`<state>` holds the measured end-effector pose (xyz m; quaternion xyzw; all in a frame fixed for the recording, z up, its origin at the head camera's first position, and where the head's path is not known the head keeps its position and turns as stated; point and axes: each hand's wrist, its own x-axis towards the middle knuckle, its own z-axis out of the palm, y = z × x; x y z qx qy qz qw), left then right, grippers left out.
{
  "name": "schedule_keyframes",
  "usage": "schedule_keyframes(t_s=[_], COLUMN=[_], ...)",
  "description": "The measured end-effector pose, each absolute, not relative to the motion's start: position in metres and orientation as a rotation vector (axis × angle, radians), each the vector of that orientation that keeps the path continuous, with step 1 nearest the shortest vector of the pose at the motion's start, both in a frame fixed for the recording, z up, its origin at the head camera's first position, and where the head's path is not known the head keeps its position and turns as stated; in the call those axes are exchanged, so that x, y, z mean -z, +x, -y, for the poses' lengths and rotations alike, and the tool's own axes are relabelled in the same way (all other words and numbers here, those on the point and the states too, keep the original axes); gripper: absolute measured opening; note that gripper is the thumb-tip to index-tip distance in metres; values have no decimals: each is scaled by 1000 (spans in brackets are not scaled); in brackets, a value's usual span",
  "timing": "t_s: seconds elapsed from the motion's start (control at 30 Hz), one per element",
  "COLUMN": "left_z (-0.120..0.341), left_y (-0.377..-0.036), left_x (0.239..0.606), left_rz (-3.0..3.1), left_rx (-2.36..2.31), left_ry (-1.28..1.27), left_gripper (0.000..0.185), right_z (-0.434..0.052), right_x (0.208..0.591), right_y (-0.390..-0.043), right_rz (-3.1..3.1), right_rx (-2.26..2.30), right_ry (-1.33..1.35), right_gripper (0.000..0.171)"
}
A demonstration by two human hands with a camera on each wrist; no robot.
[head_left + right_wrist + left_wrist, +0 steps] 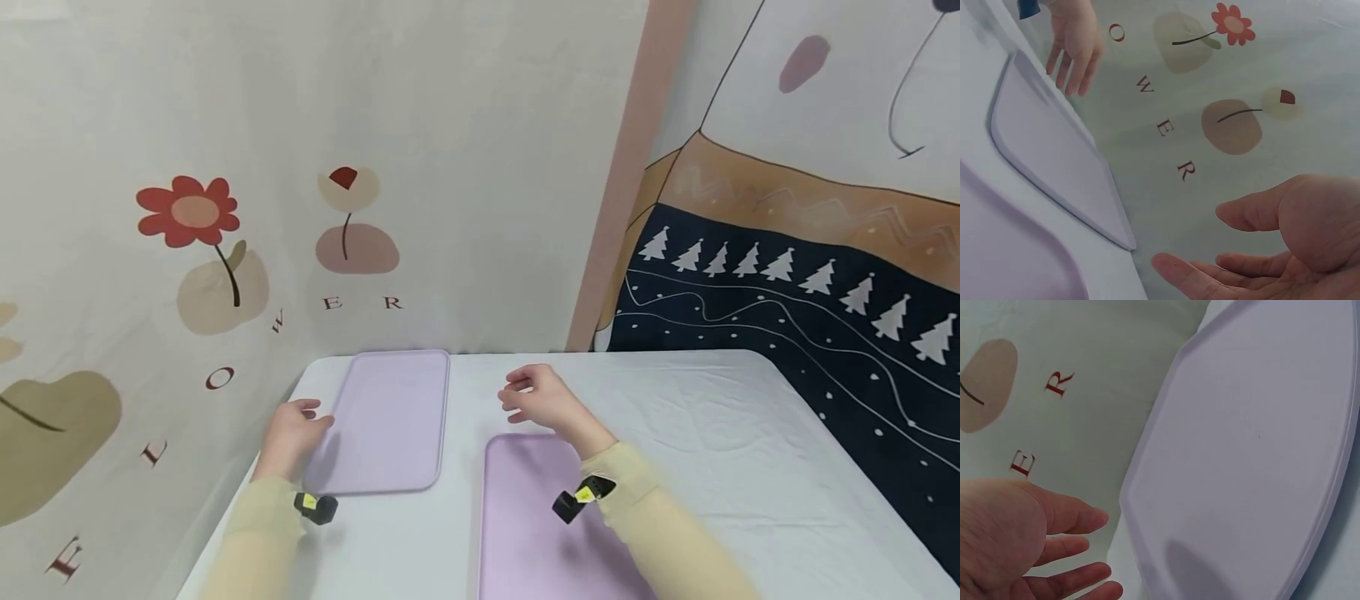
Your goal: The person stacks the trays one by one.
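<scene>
My left hand [291, 437] hovers at the left edge of a pale lilac tray [390, 421], its fingers loosely bent and holding nothing. In the left wrist view that hand [1035, 544] shows its thumb and fingers apart, beside the tray [1254, 437]. My right hand [542, 398] hangs in the air just beyond the far edge of a second, pinker lilac tray [517, 517]. Its fingers are relaxed, with nothing between them, as the right wrist view of the hand [1260, 244] shows. The right forearm hides part of the second tray.
Both trays lie on a white-covered table [705, 433]. Behind it and along its left hangs a pale cloth [480, 167] printed with flowers and letters. A dark cloth with white trees [780, 265] hangs at the right. Each wrist wears a small black camera [318, 508].
</scene>
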<state>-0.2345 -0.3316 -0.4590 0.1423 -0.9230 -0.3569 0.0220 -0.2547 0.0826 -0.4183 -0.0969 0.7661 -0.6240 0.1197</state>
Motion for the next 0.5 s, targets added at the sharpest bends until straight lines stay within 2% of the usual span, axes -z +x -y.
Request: schedule_keyframes(t_s=[0.5], left_z=[344], left_y=[-245], left_x=[474], left_rz=[2880], left_rx=[1078], left_ry=[449], left_gripper=[53], right_z=[-30], right_x=[439], right_y=[-277], right_rz=[-2158], right_rx=[1799], right_ry=[-213], right_gripper=[48])
